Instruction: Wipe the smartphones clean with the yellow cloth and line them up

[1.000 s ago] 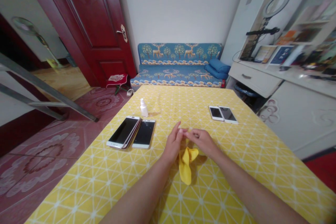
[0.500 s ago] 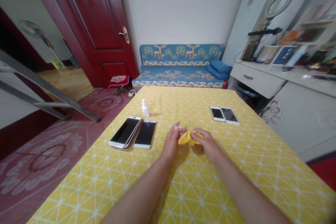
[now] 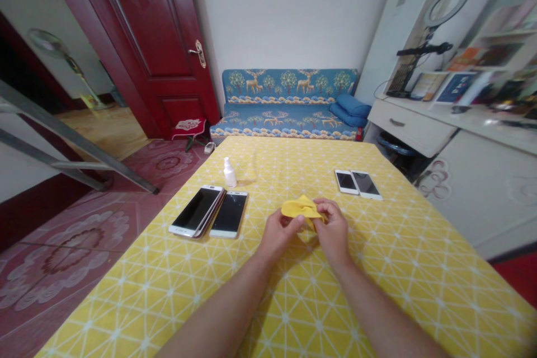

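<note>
The soft yellow cloth (image 3: 301,207) is now spread wider and flatter than before, no longer bunched. The left hand (image 3: 279,233) and the right hand (image 3: 333,229) stand close together and both pinch it, just above the yellow patterned tablecloth (image 3: 403,274). A black-screened white smartphone (image 3: 229,214) lies beyond the left hand.
</note>
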Demonstrator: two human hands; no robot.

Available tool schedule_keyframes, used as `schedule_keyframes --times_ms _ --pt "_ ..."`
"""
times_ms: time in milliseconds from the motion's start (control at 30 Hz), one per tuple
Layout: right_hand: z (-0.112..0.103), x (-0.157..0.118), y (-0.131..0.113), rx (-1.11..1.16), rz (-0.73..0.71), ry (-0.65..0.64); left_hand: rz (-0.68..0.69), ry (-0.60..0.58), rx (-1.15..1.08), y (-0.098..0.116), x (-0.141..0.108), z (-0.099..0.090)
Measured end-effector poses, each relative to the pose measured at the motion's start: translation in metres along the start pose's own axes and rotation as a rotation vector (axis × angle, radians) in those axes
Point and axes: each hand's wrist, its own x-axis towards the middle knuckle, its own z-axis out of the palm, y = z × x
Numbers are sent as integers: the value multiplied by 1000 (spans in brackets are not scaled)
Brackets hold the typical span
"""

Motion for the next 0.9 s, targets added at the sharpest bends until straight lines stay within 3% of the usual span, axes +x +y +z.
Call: schedule_keyframes --times_ms 100,267,400,600,900 --pt "1 -2 -6 -44 -69 -62 -42 79 -5 1 1 0" --pt "-1 -9 -17 9 -102 -309 -72 260 -87 -4 4 -3" --pt "-4 -11 -20 31 -91 -463 -47 305 -85 -6 5 -6" --pt "-3 -8 -16 -34 -107 -372 -58 257 -61 -5 4 -5" --pt "2 -11 -16 -115 -148 -383 -46 298 -164 -1 5 -5"
